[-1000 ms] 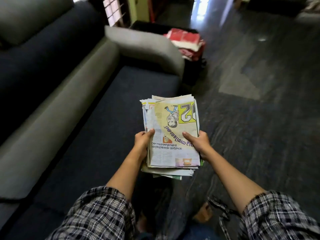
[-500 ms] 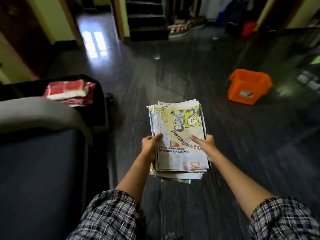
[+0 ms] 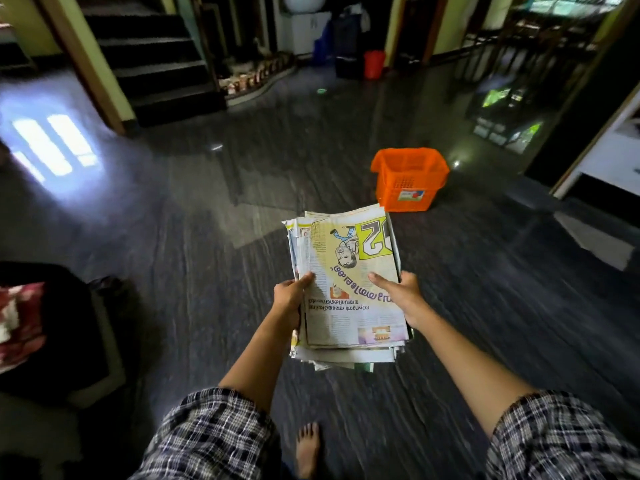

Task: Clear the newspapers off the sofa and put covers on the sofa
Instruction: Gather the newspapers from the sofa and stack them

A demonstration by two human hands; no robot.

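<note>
I hold a thick stack of newspapers [image 3: 349, 282] out in front of me above the dark floor. My left hand [image 3: 289, 299] grips its left edge, thumb on the top sheet. My right hand [image 3: 398, 296] grips the right edge the same way. The top sheet shows a cartoon figure and a yellow block with large digits. The sofa is out of view. A folded red and white cloth [image 3: 17, 320] lies on a dark piece of furniture at the left edge.
An orange plastic crate [image 3: 408, 178] stands on the floor just beyond the newspapers. Dark stairs [image 3: 152, 60] rise at the back left. An orange bucket [image 3: 374, 64] and other items stand by the far wall. My bare foot [image 3: 308, 448] is on the floor below.
The view has swung right, away from the sofa, towards the open floor. The orange crate now sits closer and more central. Both hands keep the same hold on the newspapers.
</note>
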